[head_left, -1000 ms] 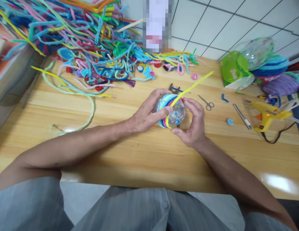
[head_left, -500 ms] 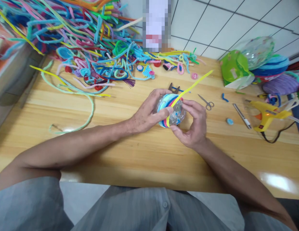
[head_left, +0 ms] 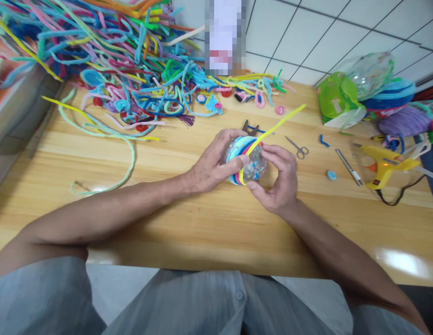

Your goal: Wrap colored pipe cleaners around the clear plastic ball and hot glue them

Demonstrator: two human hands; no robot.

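Between my hands is a clear plastic ball, its left part wrapped in bands of light green, blue, pink and yellow pipe cleaner. My left hand grips the wrapped side, with the thumb pressing on the yellow pipe cleaner, whose loose end sticks out to the upper right. On the bare right side, the fingertips and thumb of my right hand hold the ball by its rim. Just behind the ball, dark-jawed pliers lie on the table, partly hidden.
A large heap of coloured pipe cleaners covers the back left. To the right lie small scissors, a utility knife, a blue cap and a yellow glue gun with its cord. A green packet stands at the back right.
Both hands keep their hold on the ball and barely move. The whole view shifts very slightly.
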